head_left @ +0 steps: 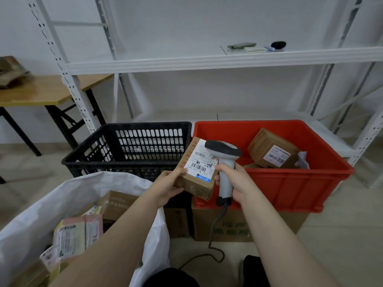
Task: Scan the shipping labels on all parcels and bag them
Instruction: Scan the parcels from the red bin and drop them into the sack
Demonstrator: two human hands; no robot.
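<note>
left fingers [176,173] gripping parcel [198,163], right fingers [224,167] wrapped round scanner [225,155], red bin [290,183] behind (one box [271,150] inside)

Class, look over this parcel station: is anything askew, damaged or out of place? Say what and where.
In the red plastic crate, the brown cardboard parcel lies tilted, with a crumpled white paper scrap beside it. The labelled cardboard box in the left hand and the grey handheld scanner in the right hand look undamaged.
</note>
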